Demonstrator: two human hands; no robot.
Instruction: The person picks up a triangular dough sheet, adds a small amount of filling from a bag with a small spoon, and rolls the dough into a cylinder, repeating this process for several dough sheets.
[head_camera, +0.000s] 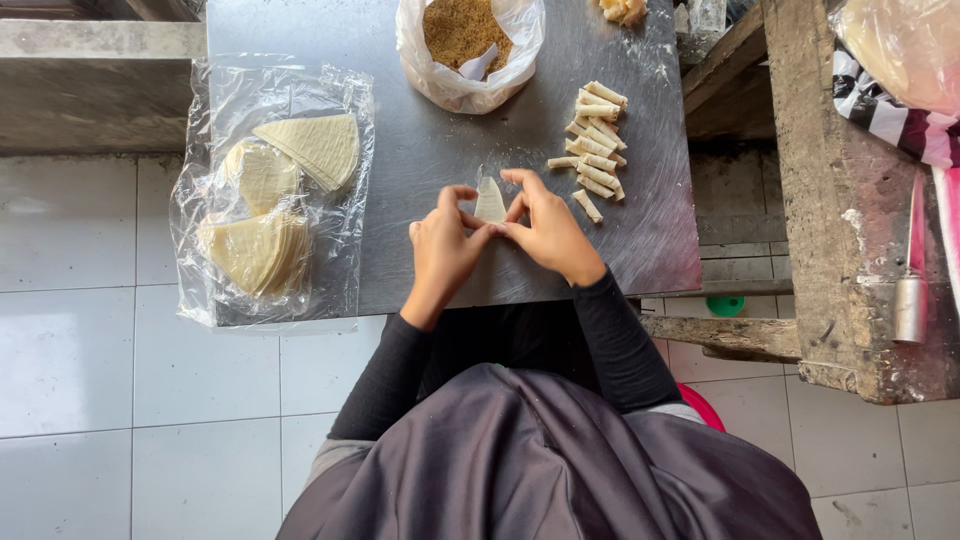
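**One wrapper in hand, a pile rolled, a stack waiting**

A small triangular wrapper (490, 201) is held upright between both hands near the middle of the steel tabletop (420, 150), a little toward the near edge. The left hand (443, 250) is pinched on its left side, the right hand (545, 228) on its right, with fingertips closed against the dough; whether filling is already inside cannot be told.

Toward the right edge, just beside the right hand, a heap of finished rolls (594, 140) is laid, more than a dozen by the look of it, so a fair share of the work is judged done. At the far edge, an open bag (470, 45) of brown crumb filling with a small scoop is kept.

On the left edge, a clear plastic sheet (270, 190) carries three fans of unrolled wrappers (265, 250), stacked thick. Much is therefore judged left to roll
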